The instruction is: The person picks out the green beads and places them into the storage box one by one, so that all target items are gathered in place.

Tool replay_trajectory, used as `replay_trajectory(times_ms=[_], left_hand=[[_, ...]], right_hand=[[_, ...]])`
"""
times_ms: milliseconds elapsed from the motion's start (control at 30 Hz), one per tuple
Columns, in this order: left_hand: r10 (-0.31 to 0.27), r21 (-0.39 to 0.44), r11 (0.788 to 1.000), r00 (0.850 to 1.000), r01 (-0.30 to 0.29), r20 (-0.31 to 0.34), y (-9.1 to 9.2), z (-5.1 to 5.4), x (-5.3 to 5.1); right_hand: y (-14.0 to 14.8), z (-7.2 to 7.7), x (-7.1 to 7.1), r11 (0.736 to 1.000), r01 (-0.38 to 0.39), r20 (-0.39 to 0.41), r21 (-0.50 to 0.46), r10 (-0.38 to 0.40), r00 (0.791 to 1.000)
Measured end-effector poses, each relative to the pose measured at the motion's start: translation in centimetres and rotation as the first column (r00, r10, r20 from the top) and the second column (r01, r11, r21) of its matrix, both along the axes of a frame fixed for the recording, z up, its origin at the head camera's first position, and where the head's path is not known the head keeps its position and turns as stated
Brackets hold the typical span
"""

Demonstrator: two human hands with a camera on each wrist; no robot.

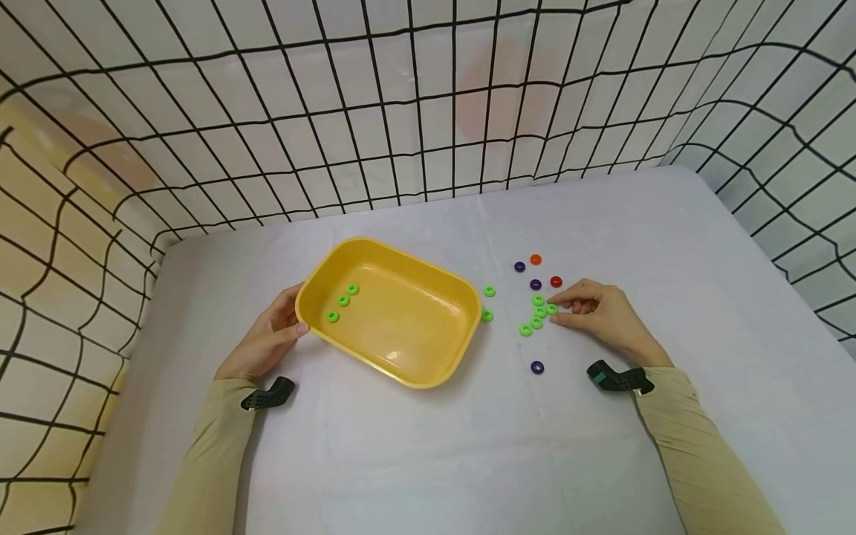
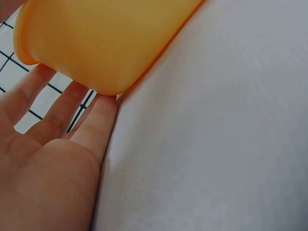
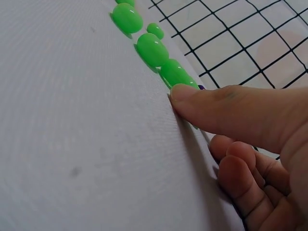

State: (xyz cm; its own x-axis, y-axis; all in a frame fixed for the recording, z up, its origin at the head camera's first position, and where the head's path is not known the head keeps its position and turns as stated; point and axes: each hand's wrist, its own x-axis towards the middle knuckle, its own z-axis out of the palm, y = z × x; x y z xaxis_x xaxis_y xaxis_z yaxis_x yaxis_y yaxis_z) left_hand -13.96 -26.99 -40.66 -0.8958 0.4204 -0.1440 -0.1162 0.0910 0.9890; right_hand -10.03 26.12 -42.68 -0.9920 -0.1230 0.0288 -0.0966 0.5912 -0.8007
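Note:
A yellow tray (image 1: 394, 312) with rounded corners sits on the white cloth, left of the middle in the head view. My left hand (image 1: 263, 340) holds its left end, thumb at the rim and fingers on the outer wall. Inside lie a few small green rings (image 1: 344, 300) in a slanted row. To the right, my right hand (image 1: 607, 318) pinches a green ring (image 1: 551, 309) between thumb and forefinger at the edge of a small cluster of green rings (image 1: 539, 312). In the right wrist view, the thumb (image 3: 216, 108) touches the nearest green bead-like ring (image 3: 174, 73).
Near the cluster lie an orange ring (image 1: 536, 259), a red ring (image 1: 556, 281) and purple rings (image 1: 519, 267). Another purple ring (image 1: 537, 367) lies closer to me. Two green rings (image 1: 490, 291) are by the tray's right end. A black wire grid (image 1: 421, 111) borders the table's back and sides.

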Motion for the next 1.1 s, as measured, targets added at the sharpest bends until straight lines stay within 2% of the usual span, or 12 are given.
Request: replay_trajectory(times_ms=[333,767,933,1033,1100], left_hand=[[0.006,0.006,1.000,1.000,-0.006,0.001,0.1,0.3,0.1],[0.014,-0.022,1.000,1.000,-0.013,0.016,0.4,0.2,0.0],[0.014,-0.031,0.999,1.000,-0.014,0.019,0.5,0.2,-0.1],[0.012,-0.028,1.000,1.000,-0.012,0.017,0.4,0.1,-0.1],[0.011,-0.017,1.000,1.000,-0.010,0.018,0.4,0.2,-0.1]], right_hand=[[0.2,0.3,-0.1,1.000,-0.017,-0.030,0.003,0.017,0.999],[0.6,0.8,-0.1,0.999,0.039,0.054,-0.033,-0.037,0.998],[-0.2,2.3,-0.9,0.994,0.060,0.063,-0.087,-0.055,0.996],[-1.7,4.1,-2.2,0.993,0.063,0.061,-0.099,-0.057,0.997],[-3.2,5.6,-3.2,0.996,0.044,0.047,-0.075,-0.040,0.998]])
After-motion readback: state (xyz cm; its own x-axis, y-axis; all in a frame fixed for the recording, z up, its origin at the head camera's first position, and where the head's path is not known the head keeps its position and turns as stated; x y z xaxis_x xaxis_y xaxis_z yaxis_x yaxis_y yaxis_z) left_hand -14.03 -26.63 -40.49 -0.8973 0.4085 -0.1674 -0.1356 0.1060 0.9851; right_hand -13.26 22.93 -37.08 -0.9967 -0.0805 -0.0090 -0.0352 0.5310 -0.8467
